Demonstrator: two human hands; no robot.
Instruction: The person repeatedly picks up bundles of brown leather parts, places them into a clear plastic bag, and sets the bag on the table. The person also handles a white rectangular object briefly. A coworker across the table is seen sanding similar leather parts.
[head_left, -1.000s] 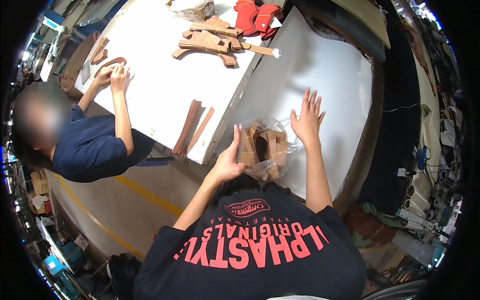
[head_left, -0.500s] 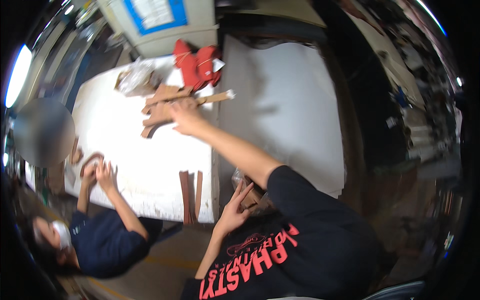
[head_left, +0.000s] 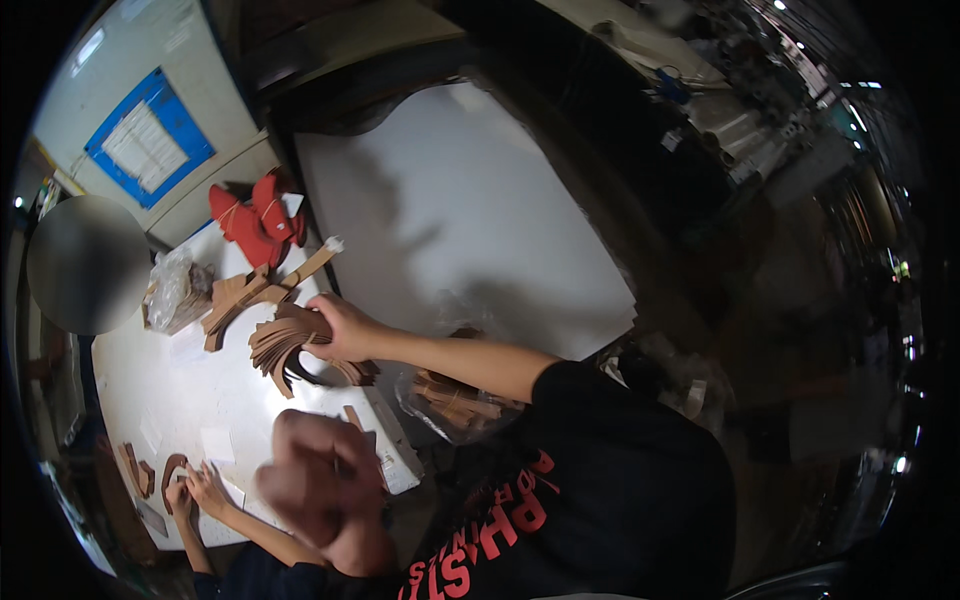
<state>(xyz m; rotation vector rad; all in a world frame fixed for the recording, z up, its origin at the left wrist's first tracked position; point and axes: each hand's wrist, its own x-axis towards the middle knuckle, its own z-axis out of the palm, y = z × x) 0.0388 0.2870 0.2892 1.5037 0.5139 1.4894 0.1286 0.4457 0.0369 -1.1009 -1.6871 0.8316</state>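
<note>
My right hand [head_left: 345,330] reaches across the white table and grips a fanned stack of curved brown strips [head_left: 285,340] by its right end. Beneath that hand, the far end of the stack droops toward the table's edge. Close to the camera, my left hand [head_left: 325,485] is raised and smeared by motion, so its fingers cannot be made out. Part of another brown strip [head_left: 352,418] shows just behind it. Beyond the held stack lies a second pile of brown strips [head_left: 235,300].
A red tied bundle [head_left: 258,222] and a clear plastic bag [head_left: 178,290] sit at the table's far end. A co-worker's hands [head_left: 198,488] hold a curved brown strip at lower left. A plastic bag of brown pieces [head_left: 455,400] lies below my right forearm, beside a pale sheet [head_left: 470,200].
The view has swung to the right. My right hand has drawn a stack of strips off the pile toward me. My left hand has left the plastic bag and come up over the table edge.
</note>
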